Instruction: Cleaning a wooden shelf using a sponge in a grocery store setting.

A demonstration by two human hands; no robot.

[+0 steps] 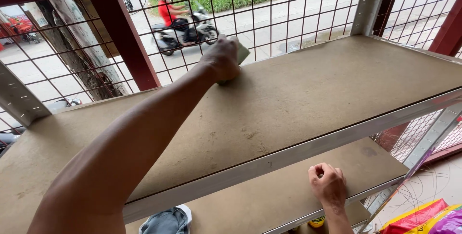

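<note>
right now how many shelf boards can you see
3. The top board, where the left hand presses a green cloth; the middle board under the right hand; a lower board, mostly hidden. More may be hidden.

Both arms are bare right up to the frame edge, no sleeves showing; left hand (222, 59) and right hand (328, 184) carry no gloves, rings or watch.

The bare brown fibreboard upper shelf (308, 94) lies open for passage, hemmed behind by red wire mesh (269, 17) and a grey metal corner post (368, 3).
</note>
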